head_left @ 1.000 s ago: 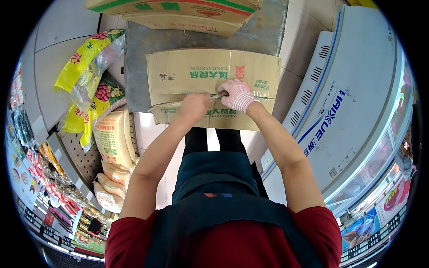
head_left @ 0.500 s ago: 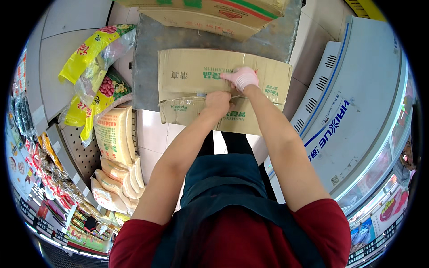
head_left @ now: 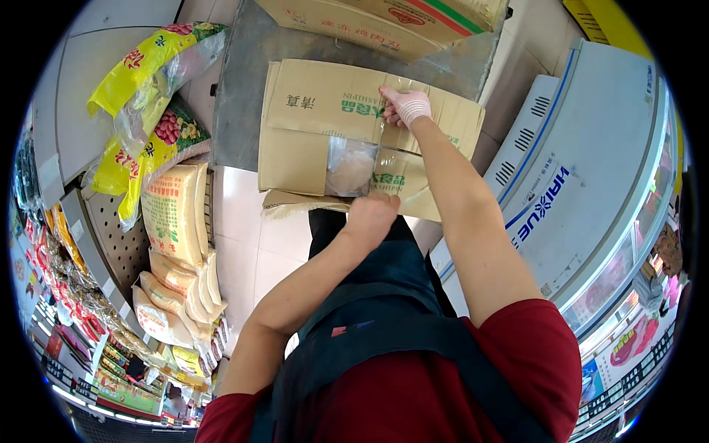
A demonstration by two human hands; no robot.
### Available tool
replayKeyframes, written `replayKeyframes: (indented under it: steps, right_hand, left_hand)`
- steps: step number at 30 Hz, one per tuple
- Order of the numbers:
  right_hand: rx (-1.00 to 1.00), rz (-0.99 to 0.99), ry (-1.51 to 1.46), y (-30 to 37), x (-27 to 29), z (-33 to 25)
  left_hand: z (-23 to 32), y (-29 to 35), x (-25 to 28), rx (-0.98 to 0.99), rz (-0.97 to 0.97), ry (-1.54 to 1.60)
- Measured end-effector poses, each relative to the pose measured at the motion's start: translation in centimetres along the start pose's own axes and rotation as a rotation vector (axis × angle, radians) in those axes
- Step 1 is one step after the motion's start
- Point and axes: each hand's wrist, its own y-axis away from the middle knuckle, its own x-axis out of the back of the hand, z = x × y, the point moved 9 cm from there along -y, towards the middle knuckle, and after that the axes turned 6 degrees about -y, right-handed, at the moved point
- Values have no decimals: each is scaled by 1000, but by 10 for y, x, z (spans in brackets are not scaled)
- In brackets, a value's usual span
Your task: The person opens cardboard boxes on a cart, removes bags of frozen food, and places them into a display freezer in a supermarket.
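Note:
A brown cardboard box [head_left: 295,159] with green and black lettering lies in front of me on a grey metal surface. Its near flap [head_left: 303,203] is folded back toward me on the left, and my left hand [head_left: 373,218] is closed at that flap's edge. Through the gap between flaps, clear plastic [head_left: 351,166] shows with something pale under it that I cannot make out. My right hand [head_left: 408,109], wrapped in pink and white striped material, rests over the far flap [head_left: 325,96]. Its fingers are curled and what they pinch is hidden. Shiny clear tape runs beside it.
Another carton [head_left: 354,26] stands at the far end of the metal surface [head_left: 240,96]. Yellow printed bags [head_left: 173,136] and stacked sacks [head_left: 177,214] line the left side. A long white freezer [head_left: 583,177] stands at the right.
My left hand has pulled toward me, folding the near flap back and uncovering the clear plastic. My right hand has moved slightly farther away, its fingers now curled.

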Motion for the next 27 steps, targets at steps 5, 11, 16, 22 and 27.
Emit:
replayKeyframes:
  steps: [5, 11, 16, 22, 27]
  right_hand:
    - [101, -323, 578, 82, 27, 46]
    - [877, 154, 999, 141, 76, 59]
    - [710, 248, 1027, 114, 89, 70]
    - [555, 389, 826, 129, 102, 66]
    - [697, 268, 647, 160, 96, 65]
  left_hand:
    - [-25, -2, -14, 36, -57, 7]
    - [-45, -80, -3, 102, -73, 72]
    - [-12, -146, -55, -85, -284, -237]
    - [-23, -141, -84, 38, -427, -243]
    - [-26, -134, -82, -48, -420, -312]
